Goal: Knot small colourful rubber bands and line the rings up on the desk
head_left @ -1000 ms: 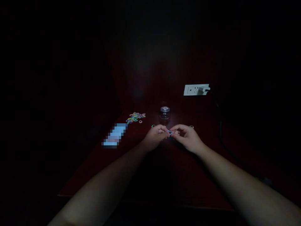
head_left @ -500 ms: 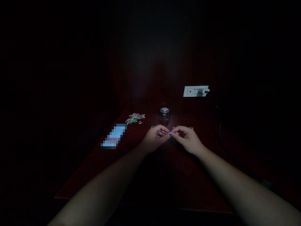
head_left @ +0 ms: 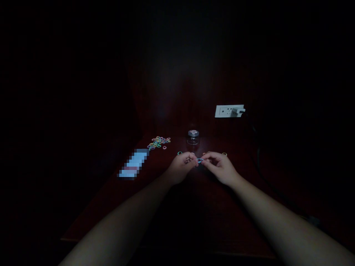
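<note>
Between my fingertips is a small light-blue hair tie (head_left: 199, 160), its loop showing. My left hand (head_left: 182, 166) pinches its left side, and my right hand (head_left: 220, 167) pinches the right side. Just beyond my hands lie a few single hair ties, among them a green hair tie (head_left: 180, 153) on the left and a yellow hair tie (head_left: 224, 154) on the right; others are partly hidden by my fingers. A clear jar (head_left: 193, 138) with a lid stands behind them. Off to the left is a loose pile of pastel hair ties (head_left: 158, 142).
A phone-like lit rectangle (head_left: 134, 163), blurred out, lies near the left edge of the dark red table (head_left: 111, 207). On the back wall is a white socket (head_left: 229, 111) with a plug in it. A dark cable (head_left: 259, 155) runs down the right side.
The light-blue hair tie now shows as an open loop, and my hands are slightly farther apart. The whole view has shifted a little, with the scene sitting lower.
</note>
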`<state>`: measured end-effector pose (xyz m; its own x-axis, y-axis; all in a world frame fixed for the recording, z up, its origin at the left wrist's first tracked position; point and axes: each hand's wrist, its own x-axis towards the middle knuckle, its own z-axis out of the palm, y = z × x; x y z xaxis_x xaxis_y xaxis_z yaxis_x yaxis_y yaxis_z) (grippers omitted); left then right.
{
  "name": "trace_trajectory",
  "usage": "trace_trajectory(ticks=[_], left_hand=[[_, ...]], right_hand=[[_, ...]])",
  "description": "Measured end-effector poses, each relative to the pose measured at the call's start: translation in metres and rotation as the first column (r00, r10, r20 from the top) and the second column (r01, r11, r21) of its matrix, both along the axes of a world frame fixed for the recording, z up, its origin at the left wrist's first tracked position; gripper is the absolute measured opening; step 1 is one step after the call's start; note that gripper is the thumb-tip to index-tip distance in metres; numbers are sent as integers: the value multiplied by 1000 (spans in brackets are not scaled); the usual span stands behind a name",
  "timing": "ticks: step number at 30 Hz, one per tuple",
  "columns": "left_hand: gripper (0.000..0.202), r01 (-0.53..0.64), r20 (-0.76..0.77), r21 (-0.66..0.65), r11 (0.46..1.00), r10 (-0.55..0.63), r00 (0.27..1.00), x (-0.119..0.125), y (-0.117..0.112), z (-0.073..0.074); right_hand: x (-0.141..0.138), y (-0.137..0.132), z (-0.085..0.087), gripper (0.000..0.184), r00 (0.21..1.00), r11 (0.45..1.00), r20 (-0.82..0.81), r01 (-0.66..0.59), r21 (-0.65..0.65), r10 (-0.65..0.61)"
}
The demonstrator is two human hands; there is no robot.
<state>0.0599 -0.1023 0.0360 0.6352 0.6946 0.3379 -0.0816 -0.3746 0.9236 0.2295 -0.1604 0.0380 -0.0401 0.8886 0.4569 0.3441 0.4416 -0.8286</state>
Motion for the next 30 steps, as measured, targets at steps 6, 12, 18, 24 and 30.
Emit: trace_trajectory(ticks=[6,12,18,24,30], left_hand=[[22,120,21,-145,982,-118,993,1,3,-3],[25,111,18,-171,979,-109,994,1,4,-5],[22,82,3,-119,989,-82,997,2,3,-4],[17,45,-11,-112,993,-46,999,2,3,-4],[17,40,-15,-117,992,-42,999,1,3,-3]], right_hand=[[2,1,0,20,996,998,-63,-59,-33,57],[4,3,-2,23,981,989,-168,-112,-101,94],[2,2,-1,27,974,977,-199,-141,-160,108],[2,4,-3,28,971,977,-212,-142,-157,107],[2,4,-4,26,976,977,-202,-123,-175,86]])
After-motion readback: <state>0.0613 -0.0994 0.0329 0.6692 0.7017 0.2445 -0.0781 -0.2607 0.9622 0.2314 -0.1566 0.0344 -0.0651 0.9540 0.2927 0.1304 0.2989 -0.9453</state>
